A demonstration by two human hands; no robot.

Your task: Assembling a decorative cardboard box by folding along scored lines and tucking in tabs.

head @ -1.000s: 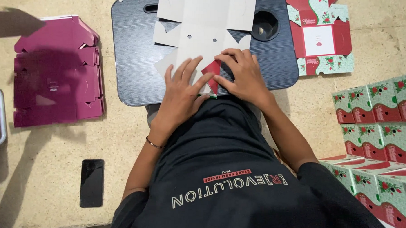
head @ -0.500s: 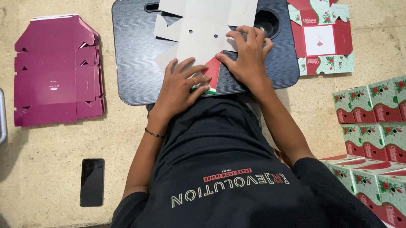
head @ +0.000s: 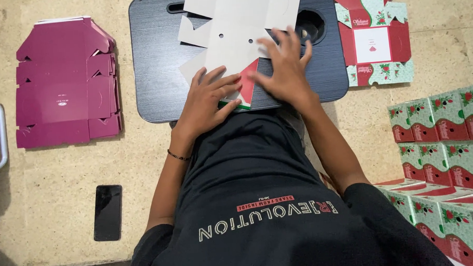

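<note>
Flat box blank (head: 233,33) under both open, flat hands, left hand (head: 209,100), right hand (head: 286,68), on dark tray (head: 156,73).

Bare beige floor (head: 143,152) lies open at centre left, between the stack of flat magenta cartons (head: 62,81) at upper left and the dark lap desk (head: 161,67). A black phone (head: 107,212) sits lower left. Folded green-and-red boxes (head: 441,141) crowd the right edge.
</note>
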